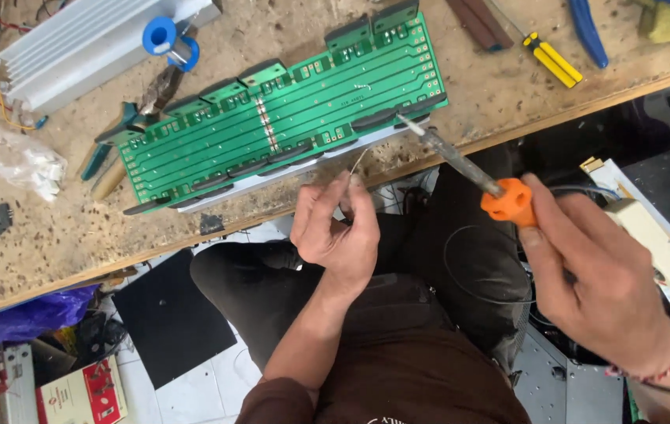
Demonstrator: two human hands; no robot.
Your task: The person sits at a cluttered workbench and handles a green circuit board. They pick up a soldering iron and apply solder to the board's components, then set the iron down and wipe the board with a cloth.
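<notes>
A long green circuit board (272, 126) lies slanted on the wooden workbench (52, 235), with dark components along both long edges. My right hand (594, 275) grips a soldering iron (460, 161) by its orange collar; the metal tip touches the board's near edge at the right end. My left hand (335, 228) hovers just below the bench edge, pinching a thin solder wire (357, 162) that points up toward the board. My lap in dark trousers lies below both hands.
A ribbed aluminium heat sink (83, 43) and a blue solder spool (164, 35) lie at the back left. Pliers (127, 118) rest beside the board. A yellow-handled screwdriver (551, 59) and blue-handled tool (586, 31) sit at the back right. Clutter covers the floor.
</notes>
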